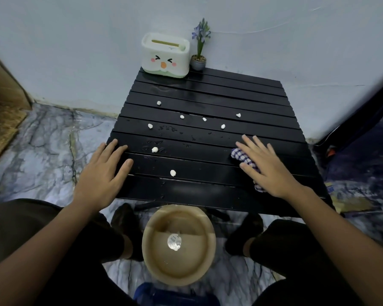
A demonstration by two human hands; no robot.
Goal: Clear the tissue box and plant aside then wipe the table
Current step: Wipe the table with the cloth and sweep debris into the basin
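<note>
A white and green tissue box (165, 55) with a cartoon face stands at the far left corner of the black slatted table (208, 100). Beside it on the right is a small grey pot with a purple-flowered plant (199, 56). Several small white crumbs (173, 172) and water drops lie scattered on the slats. My right hand (268, 166) lies flat on a blue-and-white checked cloth (241, 157) at the table's near right. My left hand (104, 171) rests flat, fingers spread, on the near left edge, holding nothing.
A tan round bin (148, 244) with a crumpled clear wrapper inside stands on the marble floor between my feet, below the table's near edge. A wall runs right behind the table. Dark fabric lies at the right; a wooden panel and mat at the left.
</note>
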